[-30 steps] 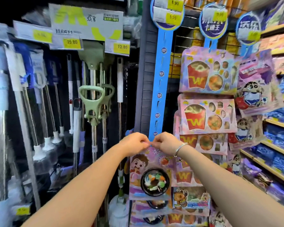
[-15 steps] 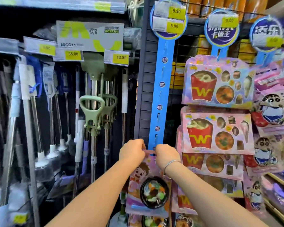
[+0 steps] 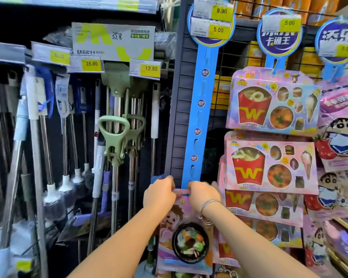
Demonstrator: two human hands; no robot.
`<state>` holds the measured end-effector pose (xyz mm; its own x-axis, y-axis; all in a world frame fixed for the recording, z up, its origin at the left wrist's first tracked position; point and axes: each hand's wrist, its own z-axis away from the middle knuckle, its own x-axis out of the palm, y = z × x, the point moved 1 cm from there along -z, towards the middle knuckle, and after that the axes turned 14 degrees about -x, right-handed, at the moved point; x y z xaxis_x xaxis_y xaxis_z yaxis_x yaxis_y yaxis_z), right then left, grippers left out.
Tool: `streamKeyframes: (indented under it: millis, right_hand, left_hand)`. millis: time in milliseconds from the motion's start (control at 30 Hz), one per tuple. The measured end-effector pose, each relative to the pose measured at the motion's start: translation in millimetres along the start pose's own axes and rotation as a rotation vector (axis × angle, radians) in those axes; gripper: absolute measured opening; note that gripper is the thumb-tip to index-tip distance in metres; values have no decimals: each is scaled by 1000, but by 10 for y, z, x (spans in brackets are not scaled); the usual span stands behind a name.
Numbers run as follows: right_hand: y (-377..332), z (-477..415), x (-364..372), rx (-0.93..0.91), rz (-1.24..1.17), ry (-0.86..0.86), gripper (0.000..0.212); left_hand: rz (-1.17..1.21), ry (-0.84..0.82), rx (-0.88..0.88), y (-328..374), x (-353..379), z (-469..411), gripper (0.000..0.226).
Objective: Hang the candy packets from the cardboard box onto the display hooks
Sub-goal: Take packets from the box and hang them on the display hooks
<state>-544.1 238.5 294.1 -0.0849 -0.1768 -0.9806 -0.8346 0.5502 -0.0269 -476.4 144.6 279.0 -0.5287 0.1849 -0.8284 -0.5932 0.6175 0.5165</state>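
In a shop aisle beside mops (image 3: 113, 137), our left hand (image 3: 159, 194) and right hand (image 3: 204, 194) pinch the top of the candy packet (image 3: 189, 243) with curled fingers, low on the blue strip (image 3: 199, 117).

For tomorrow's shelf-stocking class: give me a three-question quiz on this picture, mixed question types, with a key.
1. True or false: the left hand and the right hand both pinch the top edge of the candy packet.
2. Above the hands, the blue strip is: A) bare; B) full of packets; C) hung with mops.
3. Fill in: the bracelet is on the ___ wrist.
Key: 1 true; 2 A; 3 right.
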Motion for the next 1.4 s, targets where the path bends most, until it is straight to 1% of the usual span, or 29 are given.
streamKeyframes:
  millis: [67, 133, 233, 300, 433, 567, 667, 733, 833, 967, 1033, 1133, 1200, 1267, 1400]
  right_hand:
    - [6, 2, -28, 5, 0, -40, 20]
    - [25, -18, -43, 10, -12, -100, 28]
    - [42, -51, -53, 7, -10, -152, 26]
    - [28, -32, -49, 20, -23, -100, 31]
    - [2, 51, 21, 44, -36, 59, 36]
    - [6, 105, 161, 43, 22, 115, 40]
    - [-21, 163, 185, 15, 116, 193, 41]
    - [-82, 200, 164, 17, 115, 245, 38]
    - [-229, 215, 106, -11, 59, 325, 29]
    - [-608, 185, 126, -114, -39, 334, 22]
    - [-808, 167, 224, -137, -66, 294, 23]
    - [-1143, 156, 509, -177, -156, 152, 24]
    - [-1416, 159, 799, -205, -267, -24, 23]
    - [-1678, 204, 1100, -221, -369, -197, 18]
    - [-2055, 381, 1673, -228, -430, -439, 15]
  left_hand:
    - [6, -15, 3, -22, 3, 3, 24]
    - [22, -39, 4, -43, 23, 5, 24]
    - [4, -50, 18, -49, 46, 0, 23]
    - [-25, -40, 26, -49, 50, 5, 23]
    - [-123, 15, 78, -58, 92, 34, 24]
    - [-209, 59, 122, -116, 202, 73, 27]
    - [-253, 61, 147, -183, 219, 89, 30]
    - [-283, 67, 162, -253, 171, 108, 31]
    - [-266, 72, 144, -407, 38, 125, 32]
    - [-198, 32, 71, -751, -165, 161, 37]
    - [-203, 3, 35, -953, -253, 176, 44]
    - [-207, -80, -17, -1419, -315, 214, 55]
    - [-212, -153, -62, -1831, -305, 274, 55]
    - [-207, -222, -128, -2251, -249, 355, 55]
    - [-175, -314, -265, -2958, -49, 557, 54]
